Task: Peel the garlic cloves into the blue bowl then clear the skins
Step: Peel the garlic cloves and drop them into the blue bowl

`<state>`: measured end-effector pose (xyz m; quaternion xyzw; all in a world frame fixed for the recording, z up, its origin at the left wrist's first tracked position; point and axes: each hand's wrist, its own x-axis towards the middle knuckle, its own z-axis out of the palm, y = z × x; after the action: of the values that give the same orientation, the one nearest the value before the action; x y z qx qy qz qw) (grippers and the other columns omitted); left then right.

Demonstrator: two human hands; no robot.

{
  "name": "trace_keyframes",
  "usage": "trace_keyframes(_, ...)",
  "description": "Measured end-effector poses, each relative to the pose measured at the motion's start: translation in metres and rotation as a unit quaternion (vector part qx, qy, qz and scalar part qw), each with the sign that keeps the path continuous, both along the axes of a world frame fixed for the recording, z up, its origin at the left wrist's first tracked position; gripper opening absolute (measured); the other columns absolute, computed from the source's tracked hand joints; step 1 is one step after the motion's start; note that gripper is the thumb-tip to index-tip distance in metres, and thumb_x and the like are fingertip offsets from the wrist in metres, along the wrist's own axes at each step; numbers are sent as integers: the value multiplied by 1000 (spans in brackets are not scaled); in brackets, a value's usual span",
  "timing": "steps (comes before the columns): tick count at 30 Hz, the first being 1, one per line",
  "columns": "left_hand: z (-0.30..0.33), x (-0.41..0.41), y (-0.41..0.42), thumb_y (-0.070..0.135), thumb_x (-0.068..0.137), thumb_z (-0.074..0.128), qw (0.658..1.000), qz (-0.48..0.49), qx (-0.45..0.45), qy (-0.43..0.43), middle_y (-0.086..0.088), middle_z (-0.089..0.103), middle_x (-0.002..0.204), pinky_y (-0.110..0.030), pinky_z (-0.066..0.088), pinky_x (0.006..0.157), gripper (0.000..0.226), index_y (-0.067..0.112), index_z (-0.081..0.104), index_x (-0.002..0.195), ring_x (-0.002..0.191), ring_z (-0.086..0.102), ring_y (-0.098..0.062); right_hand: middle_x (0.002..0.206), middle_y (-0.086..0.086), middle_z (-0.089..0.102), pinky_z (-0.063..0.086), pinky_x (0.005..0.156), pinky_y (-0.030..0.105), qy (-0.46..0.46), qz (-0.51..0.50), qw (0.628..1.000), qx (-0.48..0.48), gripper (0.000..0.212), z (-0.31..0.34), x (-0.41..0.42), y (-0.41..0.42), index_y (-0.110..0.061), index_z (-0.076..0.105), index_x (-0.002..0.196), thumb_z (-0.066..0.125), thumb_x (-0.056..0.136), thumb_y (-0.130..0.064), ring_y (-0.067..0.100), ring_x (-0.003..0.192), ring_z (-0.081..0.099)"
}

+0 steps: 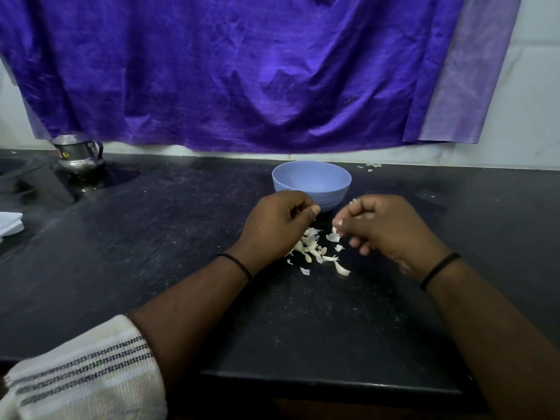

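Fingers (306,207) of both hands curl, pinching garlic skins (315,250) — blue bowl's (312,186) contents unseen.

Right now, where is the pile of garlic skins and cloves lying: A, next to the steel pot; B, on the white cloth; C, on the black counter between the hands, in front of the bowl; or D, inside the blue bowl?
C: the pile of garlic skins and cloves lies on the black counter, nearer than the blue bowl.

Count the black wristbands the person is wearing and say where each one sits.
2. One black wristband circles the left wrist, just behind the left hand. The other black wristband circles the right wrist, behind the right hand. The striped sleeve could hide more.
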<state>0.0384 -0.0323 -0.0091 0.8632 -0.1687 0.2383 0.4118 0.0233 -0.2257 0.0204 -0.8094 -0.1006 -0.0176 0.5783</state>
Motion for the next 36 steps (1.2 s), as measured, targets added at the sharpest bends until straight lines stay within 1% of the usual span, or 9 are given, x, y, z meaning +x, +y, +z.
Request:
trace_keyframes(5,0,-1,1,34,98,58,999,0,-32,-16,7,61,64,-36,49,59,19,23,70,88,59,54,-6,72,14,70,47,43,20,12,18,998,65,7,18,11,23,0,67,84,74,85,-2,12,49,56)
trace_keyframes(10,2,1,3,19,94,63,998,3,-64,-18,3,59,60,-31,44,56,12,16,69,84,54,49,-5,69,12,70,45,43,22,-5,10,997,76,13,13,20,34,-2,64,78,76,82,-6,11,51,55)
trace_keyframes(15,0,1,3,24,89,70,999,-4,-30,-17,6,60,59,-24,45,54,5,19,71,87,52,51,-1,65,3,71,47,45,24,-29,-21,996,85,12,-4,22,34,-2,65,80,75,84,-8,11,52,56)
trace_keyframes(18,-2,2,4,25,88,73,1000,2,-12,-25,7,63,62,-30,50,56,5,24,71,84,55,55,-2,77,13,74,46,47,24,-36,-28,995,85,11,-8,22,33,-1,67,85,74,86,-10,10,53,56)
trace_keyframes(21,0,2,6,25,89,71,999,16,17,-40,8,66,67,-35,53,59,8,24,72,81,61,60,-5,79,12,75,46,50,23,-68,-30,995,73,11,-11,22,32,-3,67,85,74,87,-12,8,54,56)
trace_keyframes(25,-1,2,7,22,93,65,997,6,59,-43,8,62,67,-36,48,57,13,19,68,81,63,55,-8,74,0,74,47,59,19,-138,-39,990,-7,9,-18,22,36,-13,66,83,71,89,-16,0,60,63)
trace_keyframes(28,-1,0,7,18,95,62,997,-11,68,-47,12,54,67,-32,43,57,18,21,59,77,63,49,-6,72,-3,71,50,65,26,-179,-66,976,-102,15,-21,20,36,-17,69,84,67,93,-29,7,69,66)
trace_keyframes(31,-2,-1,5,18,96,58,997,-32,60,-47,8,56,72,-39,48,61,19,18,58,77,68,53,-12,69,-1,67,51,62,34,-196,-67,965,-162,28,-19,18,33,-16,65,79,57,97,-36,15,65,62)
trace_keyframes(36,-5,1,3,20,95,55,996,-48,52,-45,1,59,76,-45,48,66,19,11,59,79,73,56,-18,83,5,71,52,75,42,-186,-83,946,-252,44,-20,15,38,-14,66,81,39,104,-39,26,80,63)
